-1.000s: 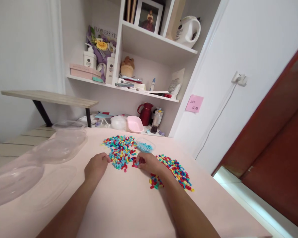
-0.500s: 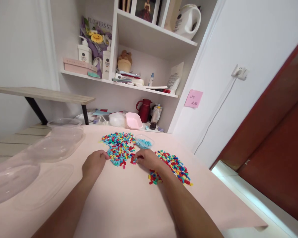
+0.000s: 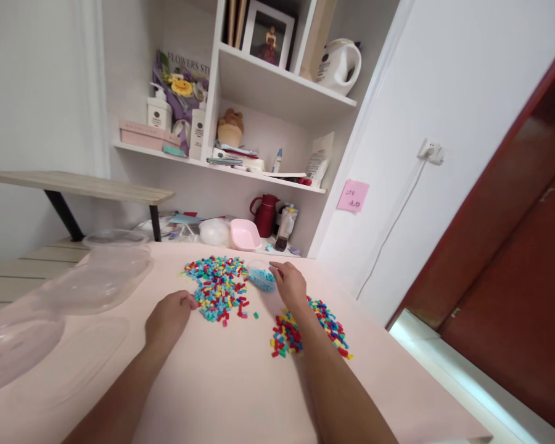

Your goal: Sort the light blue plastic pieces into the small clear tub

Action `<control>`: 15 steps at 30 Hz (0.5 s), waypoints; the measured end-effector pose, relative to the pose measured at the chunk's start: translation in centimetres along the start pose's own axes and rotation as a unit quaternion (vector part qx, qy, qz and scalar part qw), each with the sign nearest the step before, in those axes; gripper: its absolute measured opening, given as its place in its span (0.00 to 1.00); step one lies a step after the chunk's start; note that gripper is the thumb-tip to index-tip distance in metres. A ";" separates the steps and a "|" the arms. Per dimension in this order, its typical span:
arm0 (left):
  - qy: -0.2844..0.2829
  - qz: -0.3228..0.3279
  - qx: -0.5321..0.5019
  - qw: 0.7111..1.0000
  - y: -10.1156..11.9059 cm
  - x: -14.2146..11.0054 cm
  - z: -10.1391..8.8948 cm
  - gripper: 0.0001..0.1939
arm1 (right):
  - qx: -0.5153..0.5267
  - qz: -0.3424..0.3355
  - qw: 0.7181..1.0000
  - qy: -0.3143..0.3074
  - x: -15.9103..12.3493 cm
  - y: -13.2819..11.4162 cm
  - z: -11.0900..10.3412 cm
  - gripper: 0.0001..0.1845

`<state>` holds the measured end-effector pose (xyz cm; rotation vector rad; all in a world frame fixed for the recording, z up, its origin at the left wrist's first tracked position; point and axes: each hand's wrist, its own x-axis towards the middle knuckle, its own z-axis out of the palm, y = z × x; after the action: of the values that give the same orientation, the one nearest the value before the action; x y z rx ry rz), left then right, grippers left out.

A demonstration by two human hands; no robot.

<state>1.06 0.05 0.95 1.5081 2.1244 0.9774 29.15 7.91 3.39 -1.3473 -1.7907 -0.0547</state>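
Note:
Small toy bricks in mixed colours lie in one pile (image 3: 219,287) at the middle of the table and in a second pile (image 3: 333,327) to the right. Between and behind them stands a clear plastic container (image 3: 254,286) with light blue bricks (image 3: 266,279) inside. My left hand (image 3: 170,317) rests curled closed at the left edge of the middle pile; whatever its fingers hold, if anything, is hidden. Beside the container's right rim is my right hand (image 3: 290,285), its fingertips together and pointing over the bricks. I cannot make out anything between them.
Clear plastic lids and containers (image 3: 97,280) spread along the table's left side. At the back stand a pink tray (image 3: 245,235), a red jug (image 3: 265,214) and a bottle (image 3: 284,229), under the wall shelves. One green brick (image 3: 256,315) lies alone between the piles.
My right hand has moved from the right edge of the middle pile, back and rightward to the container. My left hand stays beside the pile. The view has tilted up slightly.

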 end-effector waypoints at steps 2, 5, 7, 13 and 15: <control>0.002 -0.004 0.002 1.000 0.1 -0.1 -0.1 0.12 | -0.020 0.028 0.999 -0.004 0.0 0.8 -0.1 0.20; 0.001 -0.012 0.006 1.000 0.2 -0.3 -0.3 0.12 | 0.054 0.035 0.998 0.018 -0.3 1.4 -0.9 0.22; -0.002 -0.008 0.004 1.000 0.3 -0.4 -0.3 0.12 | 0.124 0.035 0.992 -0.003 -0.6 1.1 -1.5 0.21; 0.000 -0.010 0.001 1.000 0.5 -0.6 -0.3 0.12 | 0.133 -0.064 0.971 -0.188 -1.8 -1.4 -1.0 0.11; 0.002 -0.013 0.003 1.000 0.4 -0.6 -0.2 0.13 | 0.116 -0.088 0.957 -0.252 -2.2 -1.8 -0.4 0.09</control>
<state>1.46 -0.49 1.33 1.4788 2.1453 0.9671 28.01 5.29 3.01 -1.0898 -2.2551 0.4272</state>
